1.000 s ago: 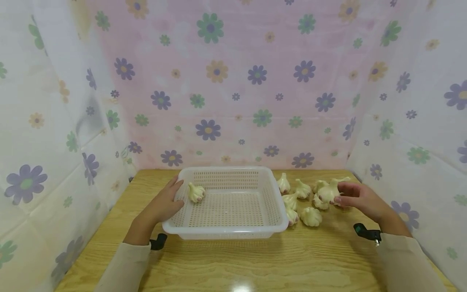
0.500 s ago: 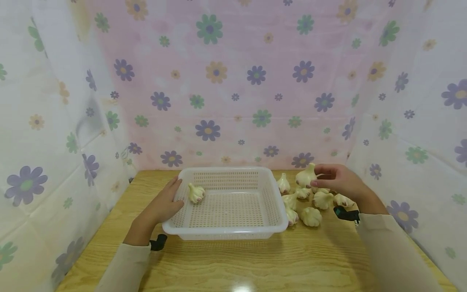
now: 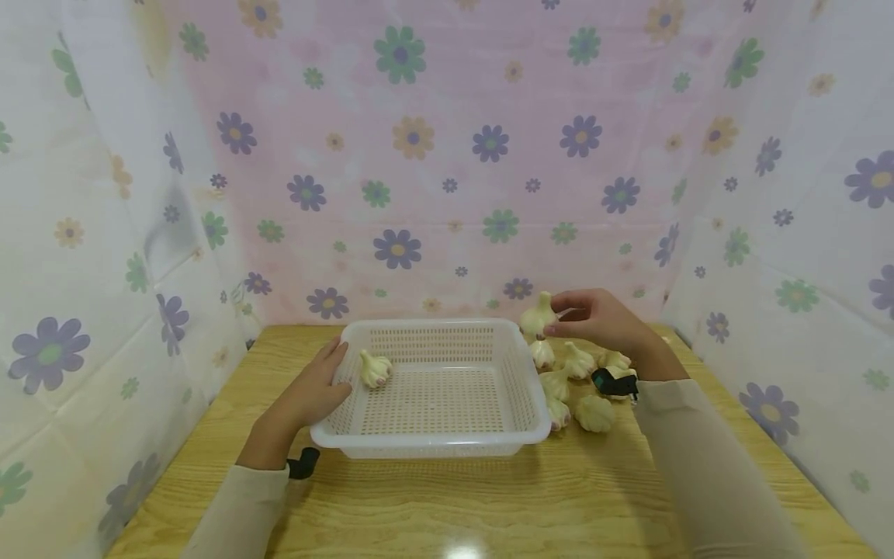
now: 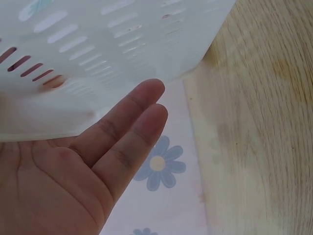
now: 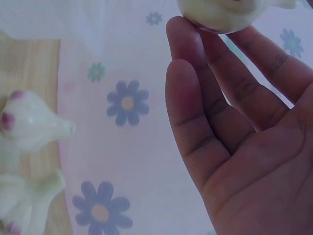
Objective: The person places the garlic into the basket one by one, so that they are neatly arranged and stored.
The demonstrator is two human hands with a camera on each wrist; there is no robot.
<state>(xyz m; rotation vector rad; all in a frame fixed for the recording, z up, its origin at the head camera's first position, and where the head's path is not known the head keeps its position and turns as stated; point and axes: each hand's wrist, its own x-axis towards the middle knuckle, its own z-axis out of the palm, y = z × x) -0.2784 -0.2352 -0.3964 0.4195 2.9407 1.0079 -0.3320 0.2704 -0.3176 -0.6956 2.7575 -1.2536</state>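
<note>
Right hand (image 3: 594, 317), fingers pinching a garlic bulb (image 3: 537, 318) by the far right corner of a basket (image 3: 429, 440), loose bulbs (image 3: 595, 414) crowding its right, left hand (image 3: 316, 388) straight-fingered at its left rim, worktop (image 3: 447, 505) stretching near.

The right hand (image 3: 594, 317) is carrying its garlic bulb (image 3: 536, 320) leftward and higher, from the right side of the loose bulbs (image 3: 578, 362) to the far right corner of the basket (image 3: 433, 441); whether it is crossing the rim is hard to tell. The black wrist mount (image 3: 606, 383) is now partly covering one bulb, and the rightmost is disappearing behind the wrist.
</note>
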